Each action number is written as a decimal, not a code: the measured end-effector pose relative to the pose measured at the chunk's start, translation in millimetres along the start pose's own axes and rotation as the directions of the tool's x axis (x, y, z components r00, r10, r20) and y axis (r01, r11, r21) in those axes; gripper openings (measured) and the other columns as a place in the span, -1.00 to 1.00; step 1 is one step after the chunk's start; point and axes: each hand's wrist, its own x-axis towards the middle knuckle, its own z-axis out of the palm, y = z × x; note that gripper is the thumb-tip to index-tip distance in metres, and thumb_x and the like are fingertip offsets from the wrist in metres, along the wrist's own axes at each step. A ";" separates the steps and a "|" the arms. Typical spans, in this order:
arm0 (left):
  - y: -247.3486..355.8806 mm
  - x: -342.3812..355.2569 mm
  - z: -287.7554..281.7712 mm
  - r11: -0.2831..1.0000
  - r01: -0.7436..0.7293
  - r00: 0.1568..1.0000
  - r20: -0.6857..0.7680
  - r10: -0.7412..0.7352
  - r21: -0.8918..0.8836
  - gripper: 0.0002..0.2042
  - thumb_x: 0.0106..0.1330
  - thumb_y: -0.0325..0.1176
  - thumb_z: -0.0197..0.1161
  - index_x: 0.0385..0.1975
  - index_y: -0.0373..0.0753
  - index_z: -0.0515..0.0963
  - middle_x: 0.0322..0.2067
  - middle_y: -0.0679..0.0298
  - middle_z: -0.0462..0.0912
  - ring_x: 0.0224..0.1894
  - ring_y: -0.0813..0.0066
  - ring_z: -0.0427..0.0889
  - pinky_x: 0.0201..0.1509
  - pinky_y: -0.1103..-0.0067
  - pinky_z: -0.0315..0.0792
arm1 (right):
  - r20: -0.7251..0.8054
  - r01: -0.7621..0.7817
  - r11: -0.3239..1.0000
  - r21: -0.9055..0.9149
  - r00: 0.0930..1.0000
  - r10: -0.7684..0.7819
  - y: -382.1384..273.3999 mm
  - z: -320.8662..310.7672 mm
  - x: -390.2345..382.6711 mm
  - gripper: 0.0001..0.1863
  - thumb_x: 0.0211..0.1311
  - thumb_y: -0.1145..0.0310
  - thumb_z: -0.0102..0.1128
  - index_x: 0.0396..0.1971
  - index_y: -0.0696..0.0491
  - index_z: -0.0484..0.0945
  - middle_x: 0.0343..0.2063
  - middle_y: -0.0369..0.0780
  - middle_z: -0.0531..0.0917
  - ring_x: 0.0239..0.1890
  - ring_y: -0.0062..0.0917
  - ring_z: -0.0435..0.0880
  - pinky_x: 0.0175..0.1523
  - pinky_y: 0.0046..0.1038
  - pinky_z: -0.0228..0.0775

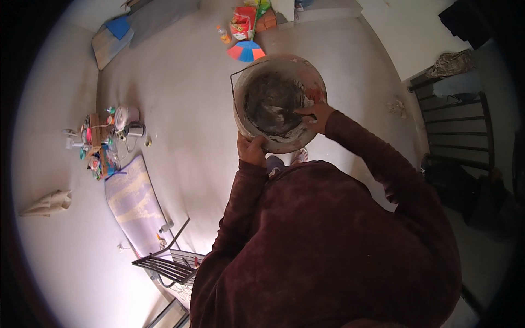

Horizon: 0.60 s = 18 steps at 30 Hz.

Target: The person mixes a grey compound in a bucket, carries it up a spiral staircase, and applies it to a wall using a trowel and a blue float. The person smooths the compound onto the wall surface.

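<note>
A grey, stained bucket (pixel 290 65) is held up in front of me, mouth facing me, its wire handle at the left side. Dark grey wet-looking material (pixel 269 98) smears its inside, with reddish patches on the right of the wall. My left hand (pixel 252 148) grips the bucket's lower left edge. My right hand (pixel 316 117) is on the right rim, with fingers reaching inside beside the grey material. My feet show partly just below the bucket.
Ahead lie a multicoloured broom (pixel 246 50), a red-white bag (pixel 242 24), a bottle (pixel 224 35) and bricks (pixel 266 22). At left are mixed household items (pixel 98 145), a mat (pixel 126 197) and a metal chair (pixel 164 261); at right, a railed metal frame (pixel 455 133).
</note>
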 end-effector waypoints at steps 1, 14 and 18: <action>-0.3 8.1 5.8 0.999 -0.010 1.000 0.006 0.009 0.034 -0.58 -0.11 -0.65 0.00 -0.12 -0.38 0.31 -0.31 0.17 0.48 -0.37 0.39 0.53 -0.39 0.58 0.49 | -0.056 0.021 0.991 -0.129 0.998 -0.029 4.7 -7.2 1.4 -0.58 0.07 0.32 0.07 0.00 -0.03 0.43 -0.21 -0.02 0.55 -0.12 -0.22 0.53 -0.01 -0.34 0.37; -26.4 125.3 82.6 0.975 -0.024 0.980 0.199 -0.021 0.219 -0.53 -0.13 -0.64 0.00 -0.07 -0.40 0.31 -0.28 0.21 0.51 -0.30 0.48 0.51 -0.25 0.63 0.42 | -0.018 -0.339 0.857 -0.389 0.933 0.360 40.7 -63.7 51.0 -0.41 -0.07 0.31 0.14 0.08 0.01 0.32 -0.25 0.02 0.54 -0.17 -0.18 0.55 0.09 -0.28 0.27; -30.4 171.6 109.6 0.980 0.028 0.973 0.219 -0.072 0.197 -0.53 -0.12 -0.65 -0.01 -0.07 -0.40 0.31 -0.26 0.20 0.51 -0.28 0.47 0.52 -0.22 0.63 0.43 | -0.202 -0.157 0.974 0.163 0.961 0.188 74.1 -83.7 78.0 -0.57 0.07 0.34 0.02 0.00 0.09 0.42 -0.17 0.02 0.55 -0.09 -0.22 0.54 0.11 -0.40 0.25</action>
